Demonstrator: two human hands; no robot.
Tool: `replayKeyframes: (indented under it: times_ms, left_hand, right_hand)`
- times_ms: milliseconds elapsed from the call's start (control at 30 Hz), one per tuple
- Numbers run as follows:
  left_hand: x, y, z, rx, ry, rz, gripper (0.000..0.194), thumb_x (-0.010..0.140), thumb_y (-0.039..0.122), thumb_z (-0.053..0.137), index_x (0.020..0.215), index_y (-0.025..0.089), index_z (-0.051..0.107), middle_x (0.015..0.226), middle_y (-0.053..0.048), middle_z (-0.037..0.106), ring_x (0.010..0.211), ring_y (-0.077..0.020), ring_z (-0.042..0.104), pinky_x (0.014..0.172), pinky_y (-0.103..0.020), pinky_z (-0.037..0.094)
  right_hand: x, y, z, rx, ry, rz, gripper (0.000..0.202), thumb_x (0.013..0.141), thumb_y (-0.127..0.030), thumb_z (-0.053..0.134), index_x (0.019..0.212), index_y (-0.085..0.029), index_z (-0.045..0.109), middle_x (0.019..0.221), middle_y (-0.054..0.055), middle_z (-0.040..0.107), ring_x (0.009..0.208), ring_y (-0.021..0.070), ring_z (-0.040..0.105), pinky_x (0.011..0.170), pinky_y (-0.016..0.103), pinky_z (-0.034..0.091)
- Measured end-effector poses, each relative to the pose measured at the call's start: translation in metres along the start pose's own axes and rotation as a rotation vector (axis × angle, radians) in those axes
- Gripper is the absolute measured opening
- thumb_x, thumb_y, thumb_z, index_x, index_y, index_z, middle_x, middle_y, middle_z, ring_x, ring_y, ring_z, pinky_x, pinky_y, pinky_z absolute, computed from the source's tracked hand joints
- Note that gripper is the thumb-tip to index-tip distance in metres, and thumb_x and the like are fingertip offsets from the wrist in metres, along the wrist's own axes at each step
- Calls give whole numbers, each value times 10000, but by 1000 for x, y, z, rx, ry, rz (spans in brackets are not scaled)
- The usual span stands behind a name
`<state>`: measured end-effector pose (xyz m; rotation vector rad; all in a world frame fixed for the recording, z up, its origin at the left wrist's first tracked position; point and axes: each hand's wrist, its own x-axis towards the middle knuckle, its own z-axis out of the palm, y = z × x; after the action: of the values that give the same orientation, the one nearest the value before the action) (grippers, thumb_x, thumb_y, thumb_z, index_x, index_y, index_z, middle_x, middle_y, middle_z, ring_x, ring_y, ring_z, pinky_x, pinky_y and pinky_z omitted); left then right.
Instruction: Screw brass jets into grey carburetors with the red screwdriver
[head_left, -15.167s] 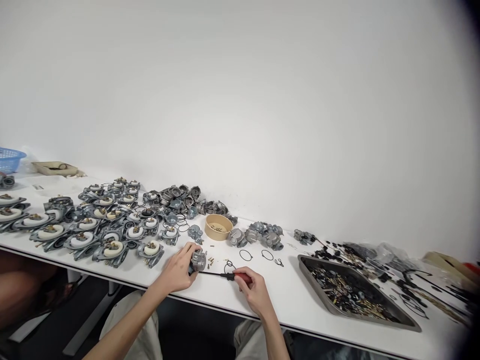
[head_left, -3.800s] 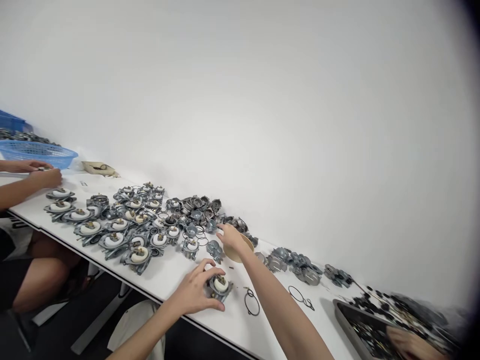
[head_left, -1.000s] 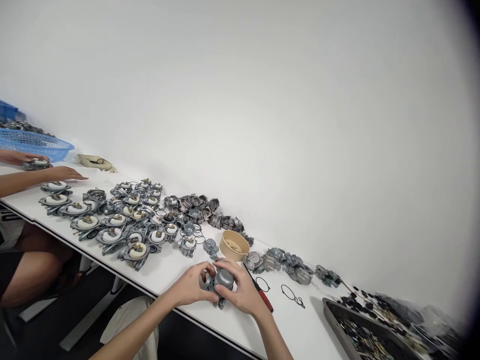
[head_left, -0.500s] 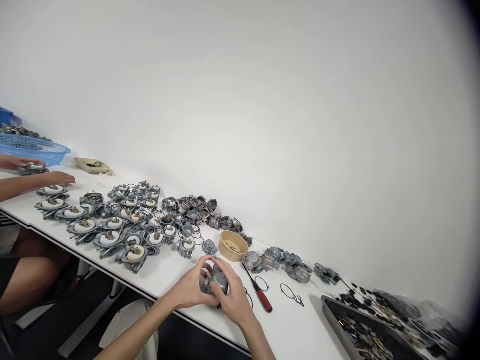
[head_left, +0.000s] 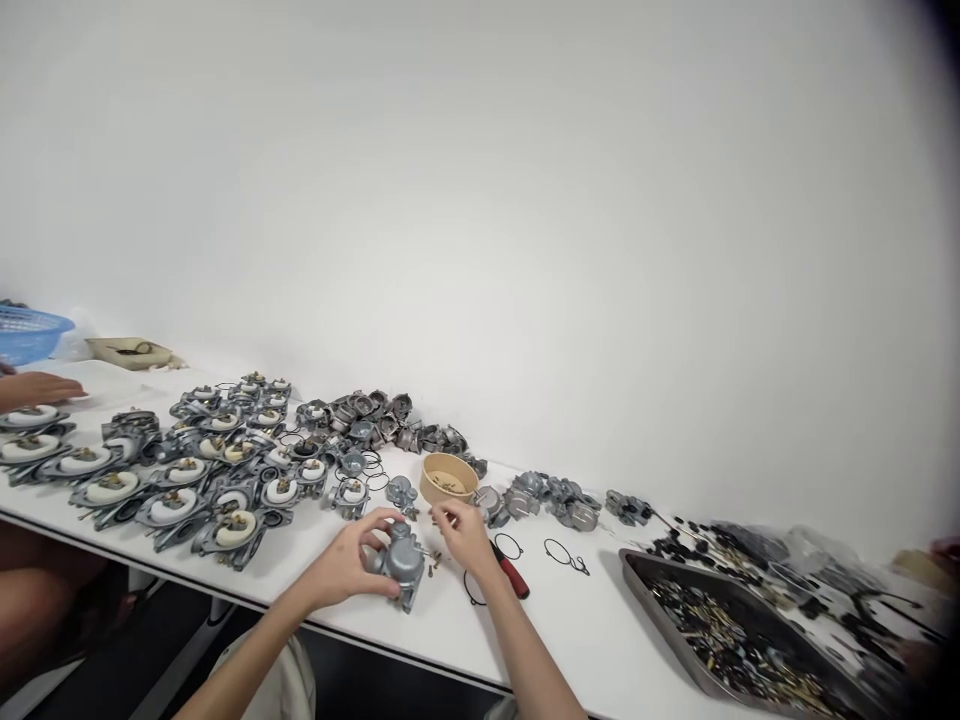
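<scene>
Left hand (head_left: 339,570): fingers alone now gripping the carburetor (head_left: 405,568), float bowl (head_left: 406,553) seemingly seated.
Right hand (head_left: 466,538): just off it, near brass screws (head_left: 431,570); fingers curled, grip unclear.

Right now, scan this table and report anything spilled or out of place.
Loose black parts lie scattered beyond the metal tray, outside its far rim, so they look possibly spilled. No damage is evident.

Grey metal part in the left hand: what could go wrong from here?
Small brass-coloured pieces lie loose between the grey metal part and the right hand; a careless brush might scatter them. The red-handled screwdriver lies beside the right forearm and could get knocked. Only the left hand holds the part, near the front edge of the table, so it might slip.
</scene>
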<state>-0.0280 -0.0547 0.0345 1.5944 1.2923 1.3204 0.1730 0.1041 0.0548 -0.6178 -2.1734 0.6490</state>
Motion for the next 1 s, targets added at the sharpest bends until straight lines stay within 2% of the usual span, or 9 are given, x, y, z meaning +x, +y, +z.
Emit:
replayKeyframes:
  times_ms: [100, 200, 367, 533, 667, 767, 867, 1000]
  left_hand:
    - [-4, 5, -25, 46, -46, -35, 861, 580, 331, 916, 1325, 259, 489, 1299, -87, 563, 971, -210, 595, 692, -260, 480]
    - [-8, 9, -46, 106, -46, -66, 864, 601, 344, 901, 1344, 251, 470, 1272, -89, 582, 988, -226, 599, 750, -286, 496]
    - [-10, 11, -55, 161, -66, -94, 899, 594, 340, 895, 1366, 261, 442, 1287, -95, 580, 1021, -249, 612, 771, -294, 512]
    - [-10, 11, -54, 166, -63, -79, 896, 607, 341, 890, 1370, 261, 429, 1303, -105, 576, 1042, -255, 620, 753, -287, 523]
    - [-11, 12, -49, 220, -37, -52, 860, 623, 395, 879, 1350, 262, 441, 1271, -100, 598, 1046, -270, 632, 763, -308, 541]
    - [-9, 11, -36, 218, -3, -3, 815, 626, 406, 872, 1315, 271, 458, 1267, -95, 603, 1034, -269, 646, 763, -317, 555]
    - [-5, 7, -16, 169, 51, 24, 826, 611, 402, 887, 1306, 275, 460, 1265, -101, 611, 1032, -272, 653, 777, -331, 559]
    - [-1, -2, -1, 5, 33, 7, 815, 652, 391, 873, 1353, 284, 472, 1348, -115, 584, 1186, -294, 597, 882, -356, 539]
  right_hand:
    - [-13, -6, 8, -60, -70, -54, 200, 916, -300, 623, 867, -211, 795, 858, 51, 748, 781, 190, 665, 744, 287, 491]
    - [-21, -12, 14, -125, -158, -33, 174, 891, -248, 640, 927, -224, 810, 930, 56, 748, 799, 182, 668, 762, 276, 492]
    - [-19, -11, 24, -227, -217, 16, 254, 827, -329, 733, 1053, -235, 804, 1046, 79, 732, 864, 212, 672, 777, 288, 499]
    - [-16, -5, 32, -173, -241, 15, 188, 862, -214, 668, 969, -228, 821, 978, 71, 730, 796, 180, 672, 741, 265, 503]
    - [-16, -6, 31, -129, -223, 14, 208, 823, -115, 654, 908, -215, 815, 935, 63, 730, 788, 177, 675, 736, 259, 505]
    - [-18, -7, 25, -116, -207, 9, 182, 819, -117, 658, 883, -214, 800, 937, 60, 733, 804, 182, 677, 765, 272, 508]
    - [-20, -6, 15, -95, -137, 12, 135, 842, -167, 658, 861, -217, 783, 925, 53, 742, 845, 197, 683, 812, 302, 512]
    - [-21, -5, 6, 41, -87, 66, 133, 857, -229, 653, 856, -196, 781, 882, 67, 767, 812, 217, 704, 775, 327, 540]
